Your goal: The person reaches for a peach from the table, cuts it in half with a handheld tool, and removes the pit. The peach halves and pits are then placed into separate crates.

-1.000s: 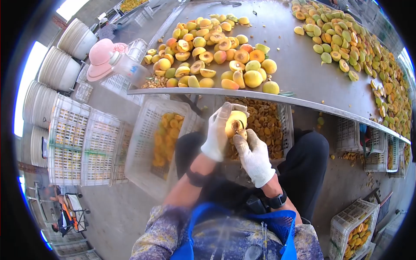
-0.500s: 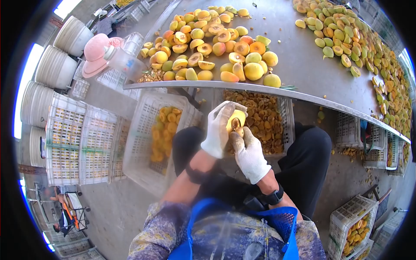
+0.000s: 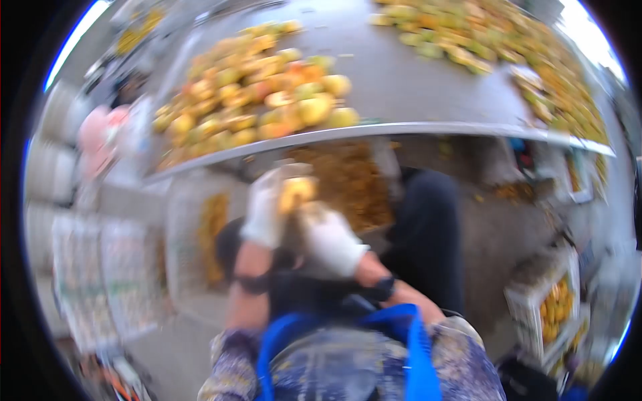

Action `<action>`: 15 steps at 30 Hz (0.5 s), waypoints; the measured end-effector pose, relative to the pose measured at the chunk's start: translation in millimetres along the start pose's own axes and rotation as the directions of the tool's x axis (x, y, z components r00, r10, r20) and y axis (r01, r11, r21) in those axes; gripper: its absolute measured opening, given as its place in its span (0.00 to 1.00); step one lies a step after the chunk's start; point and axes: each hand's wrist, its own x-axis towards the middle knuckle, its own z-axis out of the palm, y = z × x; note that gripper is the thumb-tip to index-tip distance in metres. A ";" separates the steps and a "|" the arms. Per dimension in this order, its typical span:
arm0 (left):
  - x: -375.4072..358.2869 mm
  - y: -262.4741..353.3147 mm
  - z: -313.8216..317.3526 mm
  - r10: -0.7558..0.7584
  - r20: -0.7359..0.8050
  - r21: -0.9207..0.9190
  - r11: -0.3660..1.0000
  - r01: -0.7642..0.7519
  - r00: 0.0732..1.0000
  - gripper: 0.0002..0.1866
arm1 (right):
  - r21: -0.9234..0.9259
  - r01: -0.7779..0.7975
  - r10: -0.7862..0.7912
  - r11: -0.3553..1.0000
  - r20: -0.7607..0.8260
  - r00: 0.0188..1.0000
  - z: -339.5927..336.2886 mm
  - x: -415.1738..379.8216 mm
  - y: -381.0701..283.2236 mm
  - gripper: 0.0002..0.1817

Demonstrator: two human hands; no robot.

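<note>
The whole view is smeared by motion. My left hand (image 3: 265, 208), in a white glove with a soiled fingertip area, is closed around a yellow-orange apricot half (image 3: 298, 192) above my lap. Against its lower right side, my gloved right hand (image 3: 336, 242) is closed; whatever its fingers pinch is too blurred to make out. Just beyond the hands, a heap of cut and whole apricots (image 3: 247, 93) lies on the metal table (image 3: 348, 73). Below the table edge stands a crate whose brownish fruit pieces (image 3: 354, 184) show between my knees.
A second apricot pile (image 3: 495, 33) covers the table's right side. To my left are a crate (image 3: 184, 247) holding yellow fruit and stacked white crates (image 3: 100, 277). A pink hat (image 3: 97, 140) is at the upper left. Another fruit crate (image 3: 525, 297) stands on the floor to the right.
The view has turned, so the table, crates and hands appear shifted left, and it has become blurred. Both hands remain together at the fruit; the fruit's opened centre no longer shows clearly.
</note>
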 end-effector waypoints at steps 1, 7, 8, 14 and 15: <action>-2.9 1.8 3.2 -0.053 -0.028 -0.077 0.996 0.051 0.998 0.28 | 0.117 -0.077 0.082 0.990 -0.038 0.996 1.9 -2.7 -7.2 0.20; -6.9 -11.6 34.2 0.273 -0.220 0.195 0.953 -0.232 0.936 0.19 | 0.205 0.074 -0.076 0.976 0.002 0.997 4.7 12.9 5.7 0.21; -0.9 -19.5 27.7 0.301 -0.266 0.210 0.945 -0.249 0.916 0.17 | 0.253 0.008 -0.017 0.967 0.034 0.999 3.4 9.9 2.9 0.21; 13.5 -33.9 7.4 0.203 -0.286 0.080 0.979 -0.188 0.936 0.13 | 0.305 -0.085 0.065 0.949 0.078 0.995 -6.5 -7.9 -22.4 0.20; 13.3 -34.5 6.6 0.204 -0.278 0.082 0.979 -0.188 0.939 0.13 | 0.321 -0.068 0.051 0.945 0.061 0.997 -4.9 -5.4 -21.2 0.19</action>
